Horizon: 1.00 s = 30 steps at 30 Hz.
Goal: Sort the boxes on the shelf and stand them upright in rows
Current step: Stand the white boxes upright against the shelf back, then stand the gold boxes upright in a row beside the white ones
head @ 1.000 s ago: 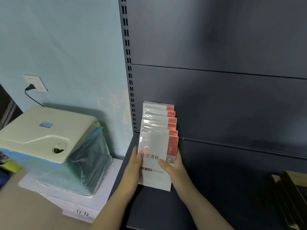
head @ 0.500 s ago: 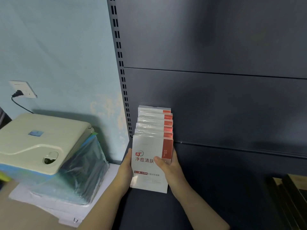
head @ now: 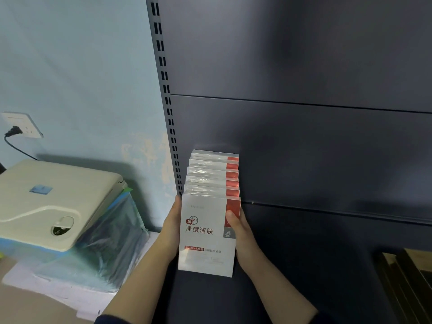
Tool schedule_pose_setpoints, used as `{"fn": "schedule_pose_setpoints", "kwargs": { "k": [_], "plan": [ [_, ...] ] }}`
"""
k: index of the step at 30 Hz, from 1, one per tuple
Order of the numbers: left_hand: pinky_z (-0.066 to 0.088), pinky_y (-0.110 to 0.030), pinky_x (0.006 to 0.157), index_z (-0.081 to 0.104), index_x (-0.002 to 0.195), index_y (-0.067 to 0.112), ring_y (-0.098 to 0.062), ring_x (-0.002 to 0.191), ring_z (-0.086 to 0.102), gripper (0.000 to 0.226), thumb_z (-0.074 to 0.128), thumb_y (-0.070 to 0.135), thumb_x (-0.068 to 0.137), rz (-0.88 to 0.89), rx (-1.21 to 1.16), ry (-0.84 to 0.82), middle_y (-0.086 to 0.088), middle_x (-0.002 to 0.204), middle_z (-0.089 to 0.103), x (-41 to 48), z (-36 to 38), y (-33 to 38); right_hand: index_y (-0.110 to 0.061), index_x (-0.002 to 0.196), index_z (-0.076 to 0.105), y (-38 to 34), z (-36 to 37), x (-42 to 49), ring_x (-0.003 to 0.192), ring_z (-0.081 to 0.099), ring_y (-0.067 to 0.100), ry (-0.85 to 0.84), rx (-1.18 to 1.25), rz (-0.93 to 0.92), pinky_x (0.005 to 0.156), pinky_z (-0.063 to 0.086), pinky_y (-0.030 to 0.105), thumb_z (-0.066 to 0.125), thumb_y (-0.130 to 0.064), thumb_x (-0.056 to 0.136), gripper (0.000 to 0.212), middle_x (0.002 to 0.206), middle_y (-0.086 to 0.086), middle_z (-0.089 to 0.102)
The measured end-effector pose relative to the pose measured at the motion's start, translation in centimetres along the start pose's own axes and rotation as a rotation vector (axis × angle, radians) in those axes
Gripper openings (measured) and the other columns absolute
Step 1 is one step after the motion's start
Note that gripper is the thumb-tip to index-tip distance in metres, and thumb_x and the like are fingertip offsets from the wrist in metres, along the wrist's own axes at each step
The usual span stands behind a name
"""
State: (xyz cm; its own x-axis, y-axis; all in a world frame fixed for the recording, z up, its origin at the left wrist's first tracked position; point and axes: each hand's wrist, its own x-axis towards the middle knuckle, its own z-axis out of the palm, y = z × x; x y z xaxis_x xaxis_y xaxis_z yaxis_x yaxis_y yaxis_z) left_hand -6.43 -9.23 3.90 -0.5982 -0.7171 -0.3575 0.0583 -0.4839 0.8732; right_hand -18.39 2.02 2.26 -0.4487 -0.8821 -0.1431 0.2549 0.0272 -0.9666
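Now, front box [head: 205, 235]: centre frame, upright on the shelf [head: 304, 265], heading the row [head: 210, 174].
Right hand [head: 243, 235]: thumb on its face, fingers behind, gripping.
Left hand [head: 169, 232]: against its left edge; fingers hidden, grip unclear.
Risk: an uneven push may skew or topple the row.

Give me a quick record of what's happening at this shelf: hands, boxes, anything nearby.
front box: white with a red strip, held upright at the row's front
row of boxes: several alike, upright, running back to the shelf panel
left hand: grips the front box's left edge
right hand: grips its right edge, thumb on the red strip
shelf: dark; darker boxes at its right, partly out of view
beside it: cream machine in plastic wrap
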Motion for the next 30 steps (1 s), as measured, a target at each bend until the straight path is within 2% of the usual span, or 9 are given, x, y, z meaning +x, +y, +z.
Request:
{"fn": "schedule_pose_setpoints", "kwargs": {
  "k": [4, 12, 14, 15, 17, 19, 21, 25, 30],
  "plan": [
    [0.054, -0.037, 0.066, 0.067, 0.1, 0.017, -0.025, 0.073, 0.074, 0.056, 0.028, 0.057, 0.099, 0.004, -0.006, -0.05, -0.011, 0.086, 0.077, 0.1, 0.3, -0.2, -0.029, 0.148, 0.031, 0.2, 0.0, 0.1, 0.105, 0.07, 0.016, 0.009, 0.03, -0.015, 0.075, 0.057, 0.025, 0.067, -0.054, 0.064, 0.094, 0.122, 0.0, 0.068],
    [0.054, -0.04, 0.075, 0.064, 0.111, 0.015, -0.031, 0.092, 0.068, 0.056, 0.029, 0.057, 0.096, 0.025, 0.025, -0.041, -0.013, 0.1, 0.073, -0.8, 0.6, 0.3, -0.03, 0.149, 0.028, 0.1, -0.2, -0.2, 0.112, 0.067, 0.017, 0.008, 0.012, -0.032, 0.086, 0.057, 0.032, 0.072, -0.055, 0.063, 0.1, 0.13, 0.001, 0.064],
    [0.055, -0.034, 0.079, 0.061, 0.121, 0.019, -0.024, 0.102, 0.068, 0.056, 0.027, 0.055, 0.095, 0.132, 0.023, -0.02, -0.003, 0.106, 0.075, -1.4, 0.4, 0.2, -0.034, 0.152, 0.02, -0.3, -0.5, -0.6, 0.119, 0.062, 0.015, -0.007, -0.021, -0.021, 0.1, 0.05, 0.04, 0.076, -0.065, 0.058, 0.114, 0.137, -0.004, 0.059],
    [0.052, -0.034, 0.088, 0.056, 0.129, 0.022, -0.018, 0.112, 0.064, 0.054, 0.027, 0.053, 0.096, 0.203, 0.025, -0.002, 0.003, 0.118, 0.072, -1.7, 0.1, 0.1, -0.036, 0.153, 0.016, -0.5, -0.8, -0.8, 0.124, 0.057, 0.01, -0.005, -0.029, -0.017, 0.106, 0.044, 0.039, 0.076, -0.069, 0.056, 0.119, 0.141, -0.009, 0.054],
    [0.037, -0.037, 0.109, 0.05, 0.137, 0.032, -0.009, 0.131, 0.049, 0.042, 0.034, 0.045, 0.101, 0.355, 0.085, 0.149, 0.011, 0.141, 0.055, -2.4, -0.9, 0.3, -0.038, 0.153, 0.011, -1.1, -1.5, -1.6, 0.132, 0.039, -0.003, 0.032, -0.029, -0.03, 0.11, 0.03, 0.029, 0.071, -0.068, 0.058, 0.117, 0.149, -0.023, 0.035],
    [0.032, -0.033, 0.111, 0.058, 0.123, 0.034, -0.009, 0.13, 0.049, 0.036, 0.041, 0.031, 0.092, 0.556, 0.17, 0.324, 0.009, 0.133, 0.058, -3.2, -1.4, 1.2, -0.035, 0.154, 0.009, -1.5, -2.5, -2.5, 0.136, 0.023, -0.006, 0.092, -0.018, -0.042, 0.108, 0.022, 0.023, 0.069, -0.067, 0.067, 0.11, 0.156, -0.021, 0.02],
    [0.039, -0.03, 0.102, 0.062, 0.102, 0.034, -0.007, 0.107, 0.059, 0.031, 0.043, 0.021, 0.081, 0.681, 0.112, 0.377, 0.007, 0.108, 0.064, -4.4, -0.2, 2.9, -0.034, 0.154, 0.014, -2.1, -3.7, -3.4, 0.136, 0.021, -0.006, 0.144, -0.015, -0.047, 0.106, 0.021, 0.021, 0.062, -0.062, 0.074, 0.098, 0.158, -0.018, 0.018],
    [0.045, -0.028, 0.086, 0.063, 0.09, 0.034, -0.008, 0.081, 0.06, 0.029, 0.043, 0.015, 0.083, 0.785, 0.104, 0.224, 0.005, 0.087, 0.063, -6.7, 5.8, 6.5, -0.044, 0.146, 0.031, -3.7, -5.9, -4.9, 0.136, 0.027, -0.007, 0.217, 0.01, -0.077, 0.111, 0.021, 0.022, 0.058, -0.067, 0.079, 0.075, 0.154, -0.022, 0.027],
    [0.049, -0.032, 0.085, 0.066, 0.091, 0.034, -0.017, 0.087, 0.064, 0.022, 0.046, 0.03, 0.084, 0.725, 0.24, -0.143, -0.004, 0.096, 0.071, -7.2, 13.1, 7.0, -0.059, 0.124, 0.044, -5.5, -8.6, -7.4, 0.137, 0.03, -0.009, 0.29, -0.002, -0.13, 0.116, 0.021, 0.025, 0.048, -0.074, 0.073, 0.053, 0.144, -0.03, 0.04]
  ]
}}
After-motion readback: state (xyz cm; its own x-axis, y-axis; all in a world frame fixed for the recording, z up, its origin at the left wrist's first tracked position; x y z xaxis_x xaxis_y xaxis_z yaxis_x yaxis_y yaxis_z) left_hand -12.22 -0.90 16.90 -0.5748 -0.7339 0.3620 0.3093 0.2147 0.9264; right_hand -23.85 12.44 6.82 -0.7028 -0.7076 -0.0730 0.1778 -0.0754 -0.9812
